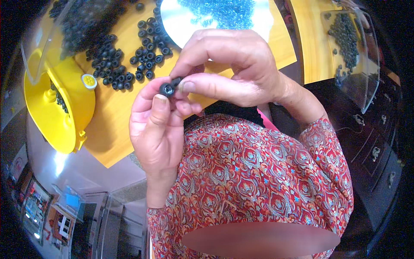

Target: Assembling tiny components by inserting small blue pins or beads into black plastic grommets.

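Note:
Close together over the table's near edge, my two hands meet at a small round black hollow part (167, 90). My left hand (157, 129) pinches it between thumb and fingers, with its round opening turned up; something shiny and ringed shows inside. From the right, my right hand (241, 71) reaches across, thumb and index finger closed on a small dark piece (176, 80) right beside that opening. Whether the two dark pieces are joined or only touching, I cannot tell. Several similar black hollow parts (148, 56) lie loose on the wooden table just beyond my left hand.
A yellow container (82, 103), tipped toward the left, holds more dark parts. At the back left stands a clear bin (32, 47) near a dark heap. A white plate (172, 21) carries clear bluish small pieces. Another clear bin (371, 64) with dark bits stands far right.

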The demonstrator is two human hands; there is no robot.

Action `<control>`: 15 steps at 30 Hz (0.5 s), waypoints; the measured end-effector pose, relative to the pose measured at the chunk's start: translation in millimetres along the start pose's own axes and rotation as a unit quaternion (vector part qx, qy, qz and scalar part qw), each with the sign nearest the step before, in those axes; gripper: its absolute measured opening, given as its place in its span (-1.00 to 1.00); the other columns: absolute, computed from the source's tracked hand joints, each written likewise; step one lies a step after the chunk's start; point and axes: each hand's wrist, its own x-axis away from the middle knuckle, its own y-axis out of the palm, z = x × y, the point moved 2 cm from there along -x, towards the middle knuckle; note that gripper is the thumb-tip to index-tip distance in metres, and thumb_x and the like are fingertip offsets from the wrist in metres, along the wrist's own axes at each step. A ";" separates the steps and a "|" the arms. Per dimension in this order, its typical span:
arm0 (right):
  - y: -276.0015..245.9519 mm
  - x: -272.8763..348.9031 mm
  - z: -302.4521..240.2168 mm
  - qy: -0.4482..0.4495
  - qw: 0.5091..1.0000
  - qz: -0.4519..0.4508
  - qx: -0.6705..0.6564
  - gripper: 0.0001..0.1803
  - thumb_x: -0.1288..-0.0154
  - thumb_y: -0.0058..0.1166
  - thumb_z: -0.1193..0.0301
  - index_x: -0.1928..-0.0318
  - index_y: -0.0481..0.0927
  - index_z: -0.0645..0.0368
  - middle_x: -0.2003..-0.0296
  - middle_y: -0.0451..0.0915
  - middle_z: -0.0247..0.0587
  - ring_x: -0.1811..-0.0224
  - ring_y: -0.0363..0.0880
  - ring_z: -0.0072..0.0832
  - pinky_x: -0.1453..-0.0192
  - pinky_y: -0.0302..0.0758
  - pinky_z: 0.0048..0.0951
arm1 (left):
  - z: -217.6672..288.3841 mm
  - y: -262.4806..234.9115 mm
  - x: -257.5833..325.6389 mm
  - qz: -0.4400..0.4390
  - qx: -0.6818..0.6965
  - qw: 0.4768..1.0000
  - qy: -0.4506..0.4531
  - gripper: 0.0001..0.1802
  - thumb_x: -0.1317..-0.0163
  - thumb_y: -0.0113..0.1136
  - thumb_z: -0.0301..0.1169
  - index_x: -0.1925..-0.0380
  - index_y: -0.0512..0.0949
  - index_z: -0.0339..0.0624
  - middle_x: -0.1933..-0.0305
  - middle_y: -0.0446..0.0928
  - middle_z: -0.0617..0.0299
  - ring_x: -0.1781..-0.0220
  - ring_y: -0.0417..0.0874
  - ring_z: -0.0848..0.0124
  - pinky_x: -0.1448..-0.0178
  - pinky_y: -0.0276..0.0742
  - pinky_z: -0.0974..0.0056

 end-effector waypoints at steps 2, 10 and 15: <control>-1.5 0.0 -1.1 0.004 1.000 0.005 -0.013 -0.89 -0.09 0.21 0.46 0.38 0.61 0.23 0.50 0.58 -0.22 0.42 0.61 -0.44 0.32 0.51 -0.48 | 0.1 0.3 0.1 -0.010 0.032 0.999 -0.015 -0.67 -0.30 0.08 -0.41 0.02 0.42 -0.40 0.21 0.56 0.03 0.30 0.60 0.35 0.10 0.61 0.16; 0.3 8.3 1.6 0.167 0.952 0.033 -0.254 -0.88 -0.13 0.20 0.53 0.29 0.60 0.26 0.34 0.59 -0.31 0.27 0.57 -0.62 0.15 0.50 -0.59 | 1.5 -1.1 2.2 -0.034 0.008 0.999 0.015 -0.70 -0.26 0.11 -0.47 0.04 0.42 -0.38 0.13 0.54 -0.06 0.26 0.62 0.30 0.07 0.60 0.13; 2.5 11.9 0.8 0.164 0.958 0.048 -0.231 -0.87 -0.12 0.20 0.54 0.28 0.61 0.26 0.35 0.59 -0.32 0.28 0.56 -0.64 0.16 0.50 -0.60 | 4.3 0.5 3.8 -0.016 -0.088 0.993 0.080 -0.67 -0.16 0.19 -0.59 0.06 0.42 -0.38 0.10 0.52 -0.05 0.21 0.60 0.33 -0.02 0.57 0.17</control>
